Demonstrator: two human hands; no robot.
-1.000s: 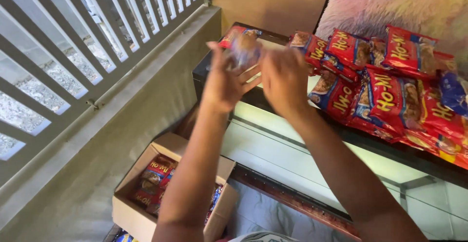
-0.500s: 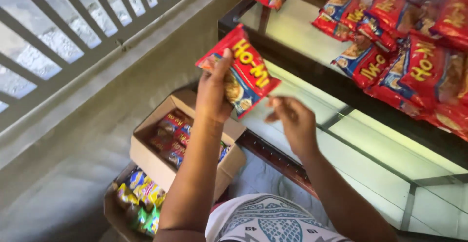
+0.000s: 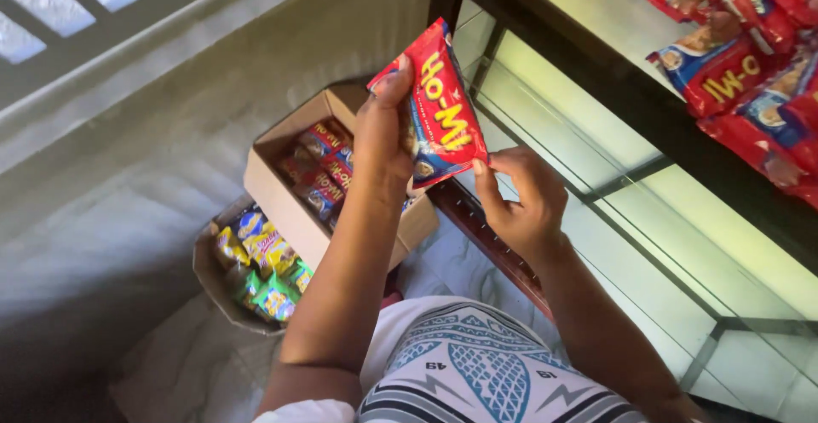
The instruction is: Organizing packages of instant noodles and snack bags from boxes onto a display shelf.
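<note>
Left hand (image 3: 385,138) is clamped on a red snack packet (image 3: 439,108), thumb and fingers wrapped round its left edge, holding it up at centre frame, tilted with its top toward the upper right. Right hand (image 3: 521,197) is just below and right of it, fingers curled, fingertips (image 3: 481,167) touching the packet's lower corner. Whether that is a real pinch, can't tell. Hands are close together, both on the one packet.

Packet is in the air, above the gap between the box and the glass counter, resting on nothing.

Lower left of centre: open cardboard box (image 3: 273,193) on the floor, red packets of the same kind lying inside, looks partly full. Left of and below it, a second container (image 3: 209,274) with yellow and green packets (image 3: 264,265), touching the box's side.

Upper right: glass counter top (image 3: 596,14) with a dark frame, a heap of red packets (image 3: 750,57) overlapping along the right edge. The near left part of the glass is bare.

Judging progress: a fair number of packets are laid out on the counter, one is in hand, more are in the box. Looks like somewhere in the middle, with plenty left down there.
</note>
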